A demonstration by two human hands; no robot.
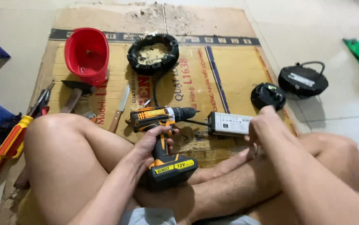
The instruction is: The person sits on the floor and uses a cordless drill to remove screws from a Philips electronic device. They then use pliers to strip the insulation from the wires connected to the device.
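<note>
Hard to see much of the right hand (265,125) here: its fingers are turned away and tucked behind the back of the hand, so the near end of the grey metal box (230,123) is covered, and whether they clamp it or just press it I cannot tell. The bit's tip is lost against the box's far end too. The left hand (156,139) is clearer: fingers wrapped tight round the grip of the orange-and-black cordless drill (162,137), forearm coming up from the lower left between the bare knees. The drill stands battery-down, barrel level, chuck pointing away from the left fingers toward the right ones, its bit (199,122) meeting the box. The box lies lengthwise in line with the bit, on the cardboard sheet (229,71). Beyond the left fingers: a knife (120,107), a hammer (74,93), a red bucket (87,54), a black ring housing (153,53). Pliers (8,143) are partly hidden by the knee.
</note>
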